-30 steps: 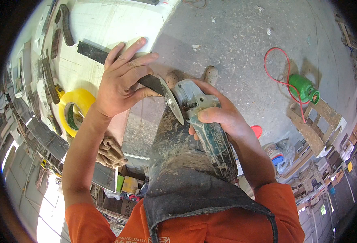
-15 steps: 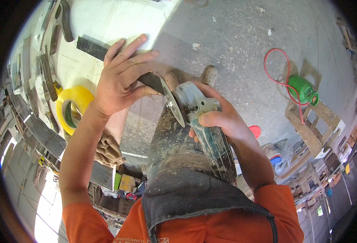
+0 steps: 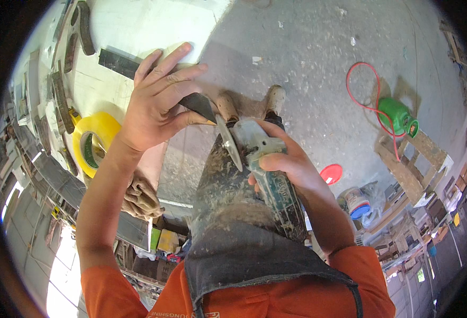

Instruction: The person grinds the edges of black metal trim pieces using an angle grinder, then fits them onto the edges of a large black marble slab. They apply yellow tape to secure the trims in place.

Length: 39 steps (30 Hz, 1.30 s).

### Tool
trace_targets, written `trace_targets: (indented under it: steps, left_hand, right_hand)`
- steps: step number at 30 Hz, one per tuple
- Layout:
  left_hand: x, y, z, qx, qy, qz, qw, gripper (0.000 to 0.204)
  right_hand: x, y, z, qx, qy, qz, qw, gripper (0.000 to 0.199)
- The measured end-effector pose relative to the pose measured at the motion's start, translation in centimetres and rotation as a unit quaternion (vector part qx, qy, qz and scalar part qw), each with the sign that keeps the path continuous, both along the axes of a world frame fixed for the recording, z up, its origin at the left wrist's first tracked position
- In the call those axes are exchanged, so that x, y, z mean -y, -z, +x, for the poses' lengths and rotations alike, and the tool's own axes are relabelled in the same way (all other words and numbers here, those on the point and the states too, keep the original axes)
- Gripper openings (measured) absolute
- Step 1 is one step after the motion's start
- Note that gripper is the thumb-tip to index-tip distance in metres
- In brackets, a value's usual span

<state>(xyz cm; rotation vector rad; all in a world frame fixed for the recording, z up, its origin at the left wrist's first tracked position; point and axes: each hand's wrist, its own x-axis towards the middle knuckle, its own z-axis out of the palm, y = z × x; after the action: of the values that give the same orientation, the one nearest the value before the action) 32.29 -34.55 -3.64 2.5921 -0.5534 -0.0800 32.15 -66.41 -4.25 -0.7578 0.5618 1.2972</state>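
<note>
My left hand (image 3: 162,100) pinches a dark flat piece (image 3: 201,106) between the thumb and the fingers, with the fingertips stretched out. My right hand (image 3: 289,156) is wrapped round the body of a teal and grey angle grinder (image 3: 281,199), its thumb lying across the top. The grinder's thin disc (image 3: 229,143) faces left, seen nearly edge-on, and meets or nearly meets the piece's right end. A black strip (image 3: 118,62) shows on the board beyond my left hand; whether it joins the held piece is hidden.
A yellow tape roll (image 3: 95,130) and brown gloves or rags (image 3: 142,197) lie left, on or beside a pale board (image 3: 138,26). On the right are a green gas bottle (image 3: 395,114) with a red hose, a wooden stool (image 3: 411,164), a red lid (image 3: 331,173) and a tub (image 3: 356,203).
The grinder and my right hand have shifted slightly left and down, the disc moving a little lower along the end of the piece. My left hand has barely moved.
</note>
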Motion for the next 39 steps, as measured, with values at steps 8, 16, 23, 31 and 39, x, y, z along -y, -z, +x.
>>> trace_targets:
  steps: [8, 16, 23, 31, 39]
  left_hand:
    - [0.0, 0.0, 0.0, -0.004, -0.005, -0.006, 1.0, 0.045]
    - [-0.5, 0.4, -0.1, 0.017, 0.01, 0.001, 1.0, 0.039]
    - [-0.5, 0.6, -0.1, 0.02, 0.01, 0.001, 1.0, 0.04]
    - [-0.3, 0.3, 0.1, 0.004, 0.006, -0.001, 1.0, 0.049]
    - [-0.2, 0.0, -0.1, -0.01, 0.01, -0.004, 1.0, 0.06]
  right_hand:
    - [-1.8, -1.3, 2.2, 0.108, 0.012, 0.008, 0.994, 0.099]
    - [-1.4, -1.2, 1.4, 0.102, -0.007, 0.007, 0.995, 0.099]
    - [-0.6, -0.8, 0.1, 0.053, 0.01, 0.017, 0.998, 0.088]
    - [-1.0, -0.1, -0.2, 0.075, -0.038, -0.029, 0.996, 0.089]
    - [0.1, 3.9, 0.3, 0.088, -0.043, -0.098, 0.99, 0.085]
